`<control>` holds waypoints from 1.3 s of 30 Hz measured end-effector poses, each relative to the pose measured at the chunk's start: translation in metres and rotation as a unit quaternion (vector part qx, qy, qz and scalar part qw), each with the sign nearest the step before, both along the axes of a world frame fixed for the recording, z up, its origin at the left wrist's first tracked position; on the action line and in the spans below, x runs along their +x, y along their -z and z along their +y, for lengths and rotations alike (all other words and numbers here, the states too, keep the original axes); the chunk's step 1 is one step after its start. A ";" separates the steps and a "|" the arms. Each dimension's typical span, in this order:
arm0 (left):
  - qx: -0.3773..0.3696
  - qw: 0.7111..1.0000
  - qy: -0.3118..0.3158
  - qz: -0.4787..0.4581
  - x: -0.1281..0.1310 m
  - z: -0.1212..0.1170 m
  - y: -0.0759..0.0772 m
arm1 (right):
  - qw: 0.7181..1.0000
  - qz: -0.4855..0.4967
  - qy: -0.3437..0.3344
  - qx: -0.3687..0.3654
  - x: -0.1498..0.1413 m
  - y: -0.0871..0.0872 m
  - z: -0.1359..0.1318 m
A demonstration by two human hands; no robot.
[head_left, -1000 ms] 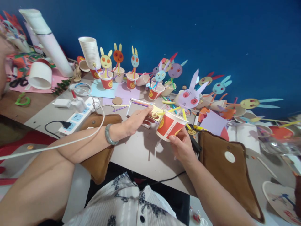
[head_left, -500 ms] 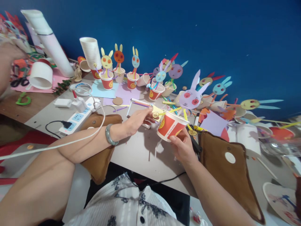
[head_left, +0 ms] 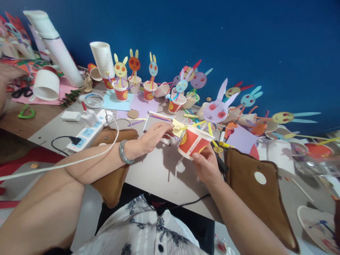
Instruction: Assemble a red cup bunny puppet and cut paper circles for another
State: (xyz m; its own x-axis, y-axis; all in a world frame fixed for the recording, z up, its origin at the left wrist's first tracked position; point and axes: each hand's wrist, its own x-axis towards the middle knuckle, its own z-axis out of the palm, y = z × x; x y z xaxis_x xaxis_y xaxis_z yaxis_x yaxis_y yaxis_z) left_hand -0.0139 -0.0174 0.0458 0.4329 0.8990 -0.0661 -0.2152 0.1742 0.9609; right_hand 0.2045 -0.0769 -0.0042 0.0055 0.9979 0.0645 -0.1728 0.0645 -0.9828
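My right hand [head_left: 208, 163] grips a red and white paper cup [head_left: 195, 141], tilted, above the table. From the cup rises a purple paper rabbit head [head_left: 215, 111] with pink eyes, long ears and yellow strip arms. Each arm ends in a small yellow paper disc; the left "Hi" disc [head_left: 176, 129] sits at the fingertips of my left hand [head_left: 156, 136], which pinch at its edge. The other "Hi" disc [head_left: 218, 149] hangs beside my right fingers. Behind my left fingertips lies a yellow paper piece [head_left: 178, 124], partly hidden.
Several rabbit cups [head_left: 121, 92] line the wall beside a cup stack [head_left: 102, 58]. A power strip [head_left: 87, 131] with cables lies left; a white cable crosses over my left forearm. Brown cushions [head_left: 252, 191] flank the work spot. Another person's hand [head_left: 10, 79] is at far left.
My hands and the rabbit cup have hardly moved; the cup shifts very slightly right and the right disc turns to show its lettering. The other person's hand at far left has lowered.
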 end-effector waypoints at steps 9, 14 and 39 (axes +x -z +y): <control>-0.026 0.999 -0.028 -0.012 0.010 0.008 0.023 | 1.000 0.018 -0.008 0.004 0.001 0.003 0.001; -0.016 0.999 -0.027 -0.026 0.008 0.007 0.022 | 1.000 0.015 -0.010 0.005 0.002 0.005 0.002; 0.005 0.998 -0.052 -0.031 0.011 0.010 0.025 | 0.999 0.039 -0.012 -0.004 0.001 0.004 0.001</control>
State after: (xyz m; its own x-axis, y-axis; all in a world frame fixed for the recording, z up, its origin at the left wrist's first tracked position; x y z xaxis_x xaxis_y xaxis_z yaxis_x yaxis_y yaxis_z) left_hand -0.0030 -0.0078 0.0205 0.3402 0.9398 -0.0321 -0.2910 0.1377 0.9468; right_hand 0.2054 -0.0755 -0.0085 -0.0136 0.9983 0.0561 -0.2509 0.0509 -0.9667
